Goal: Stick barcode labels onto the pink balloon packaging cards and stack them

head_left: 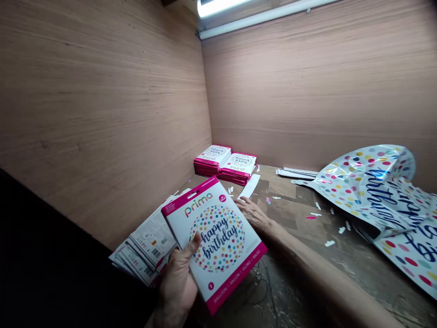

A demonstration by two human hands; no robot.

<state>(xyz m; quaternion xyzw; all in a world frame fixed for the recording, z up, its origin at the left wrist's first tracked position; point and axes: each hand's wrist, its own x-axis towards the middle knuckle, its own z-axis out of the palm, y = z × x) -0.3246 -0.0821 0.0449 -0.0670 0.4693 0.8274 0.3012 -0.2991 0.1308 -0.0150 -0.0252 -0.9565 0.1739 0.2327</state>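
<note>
My left hand (177,284) grips a white and pink "prima" happy birthday balloon packet (218,241) near its lower edge, with the thumb on the printed front. My right hand (254,214) reaches in from the lower right, its fingers at the packet's right edge, and the fingertips are partly hidden behind it. Under the packet, to the left, lies a fanned pile of packets (145,246) showing barcoded backs. Two stacks of pink-edged packets (223,164) stand farther ahead by the wall. An unfolded foil balloon (368,191) with coloured dots and blue lettering lies to the right.
A worn wooden table (290,205) holds white paper scraps and a bundle of white strips (297,173). Veneered wooden walls (307,82) enclose the back and left, with a strip light (246,13) above. A dark shape (41,255) fills the lower left.
</note>
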